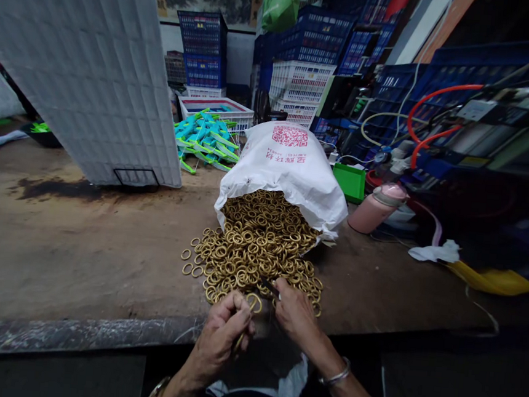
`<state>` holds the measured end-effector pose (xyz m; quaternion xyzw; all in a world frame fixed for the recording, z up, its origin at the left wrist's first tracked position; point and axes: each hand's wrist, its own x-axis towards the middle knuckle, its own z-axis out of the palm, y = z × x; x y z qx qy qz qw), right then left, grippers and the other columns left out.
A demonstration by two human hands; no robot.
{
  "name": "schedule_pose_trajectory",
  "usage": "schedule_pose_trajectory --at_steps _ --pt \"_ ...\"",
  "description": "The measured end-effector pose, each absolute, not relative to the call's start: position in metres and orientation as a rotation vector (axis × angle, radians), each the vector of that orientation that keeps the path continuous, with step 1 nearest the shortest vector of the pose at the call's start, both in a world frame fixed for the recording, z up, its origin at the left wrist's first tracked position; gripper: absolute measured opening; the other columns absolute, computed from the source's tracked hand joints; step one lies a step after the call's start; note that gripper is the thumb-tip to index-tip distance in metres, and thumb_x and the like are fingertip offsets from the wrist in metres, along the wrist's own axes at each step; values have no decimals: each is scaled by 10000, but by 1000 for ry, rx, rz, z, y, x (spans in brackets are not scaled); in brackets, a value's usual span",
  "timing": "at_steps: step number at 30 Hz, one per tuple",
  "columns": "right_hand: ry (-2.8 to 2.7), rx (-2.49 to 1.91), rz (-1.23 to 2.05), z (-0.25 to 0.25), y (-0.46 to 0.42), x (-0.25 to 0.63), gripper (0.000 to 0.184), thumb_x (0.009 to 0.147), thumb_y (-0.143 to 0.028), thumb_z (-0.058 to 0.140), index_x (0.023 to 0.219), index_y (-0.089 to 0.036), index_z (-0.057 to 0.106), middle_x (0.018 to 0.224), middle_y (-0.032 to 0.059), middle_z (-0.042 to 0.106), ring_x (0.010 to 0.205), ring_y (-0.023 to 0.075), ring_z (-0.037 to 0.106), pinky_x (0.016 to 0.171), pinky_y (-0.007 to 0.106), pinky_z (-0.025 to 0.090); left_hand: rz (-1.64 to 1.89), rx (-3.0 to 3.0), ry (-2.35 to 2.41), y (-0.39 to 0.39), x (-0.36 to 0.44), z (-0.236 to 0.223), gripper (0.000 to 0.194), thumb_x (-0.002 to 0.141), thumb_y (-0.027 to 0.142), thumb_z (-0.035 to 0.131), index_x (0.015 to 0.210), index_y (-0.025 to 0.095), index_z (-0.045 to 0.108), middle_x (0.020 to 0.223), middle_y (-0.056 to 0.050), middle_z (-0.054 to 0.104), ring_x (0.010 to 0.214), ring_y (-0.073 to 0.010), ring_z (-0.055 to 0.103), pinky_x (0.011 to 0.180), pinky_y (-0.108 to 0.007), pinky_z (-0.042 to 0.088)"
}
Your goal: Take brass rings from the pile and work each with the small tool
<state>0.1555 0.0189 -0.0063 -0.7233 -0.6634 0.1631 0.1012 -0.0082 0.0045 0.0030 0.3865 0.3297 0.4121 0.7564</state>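
Observation:
A white woven sack (290,164) lies on its side on the worn workbench (78,256), spilling a heap of brass rings (254,244) toward me. My left hand (225,334) is closed at the bench's front edge, pinching a brass ring (254,301) that sticks up from its fingers. My right hand (294,312) is closed beside it, gripping a thin dark tool (268,285) whose tip points into the near edge of the heap. A metal bangle (338,375) sits on my right wrist.
A large grey grid panel (86,65) leans at the back left. Turquoise plastic parts (205,138) lie behind the sack. A pink bottle (377,208), green box (350,181), hoses and a machine crowd the right. Blue and white crates (304,60) are stacked at the back.

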Motion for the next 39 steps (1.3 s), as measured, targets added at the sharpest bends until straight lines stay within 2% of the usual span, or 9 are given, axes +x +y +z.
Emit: schedule_pose_trajectory --at_steps 3,6,9,18,21,26,33,36,39 --pt "-1725 -1907 693 0 20 153 151 783 -175 374 682 -189 486 591 -6 507 556 117 450 535 226 272 927 723 685 7 -9 7 198 784 343 545 751 187 427 583 56 501 384 -20 363 369 -134 229" --pt "-1472 -1632 1095 1 16 141 324 844 -394 322 613 -194 432 516 -43 408 481 93 377 486 210 291 943 665 689 9 -8 5 187 791 335 536 757 185 429 588 57 500 380 -16 358 364 -128 227" --pt "-1333 -1439 1360 -1 12 130 379 828 -499 329 625 -190 412 499 -61 371 437 73 326 441 201 275 935 668 703 7 -8 4 192 788 323 543 742 176 428 590 55 499 386 -10 366 369 -121 242" --pt "-1678 -1356 884 10 2 123 255 838 -349 383 657 -185 455 568 -51 410 537 85 380 531 203 314 1027 715 837 -1 -10 1 288 751 406 567 700 171 410 603 45 499 389 -18 356 329 -122 231" --pt "-1780 -1338 809 10 0 123 216 846 -293 374 669 -189 444 594 -50 411 560 85 383 550 204 313 1024 676 862 -1 -12 2 277 742 406 576 772 183 414 595 54 499 385 -19 364 333 -115 217" --pt "-1755 -1314 916 8 2 123 263 850 -344 371 648 -189 436 585 -50 407 559 83 377 531 196 310 986 686 889 -1 -14 3 298 720 414 594 821 175 447 588 55 494 372 -20 360 328 -123 210" --pt "-1156 -1352 1468 -9 5 119 338 804 -503 394 665 -196 386 476 -83 367 394 50 277 390 176 216 1018 850 978 0 -3 -2 277 722 409 588 703 161 464 490 67 461 369 -21 316 366 -141 234" --pt "-1098 -1351 1474 -10 10 120 336 782 -507 421 658 -196 385 478 -82 379 385 44 250 381 173 199 990 852 962 3 -2 -5 249 741 395 570 742 164 477 537 54 495 385 -23 336 372 -142 234" --pt "-1189 -1378 1355 -6 17 124 320 767 -472 458 626 -189 409 493 -72 373 429 55 293 416 178 252 916 759 937 6 -2 -6 265 735 422 566 802 182 476 556 64 487 367 -21 340 351 -136 203"
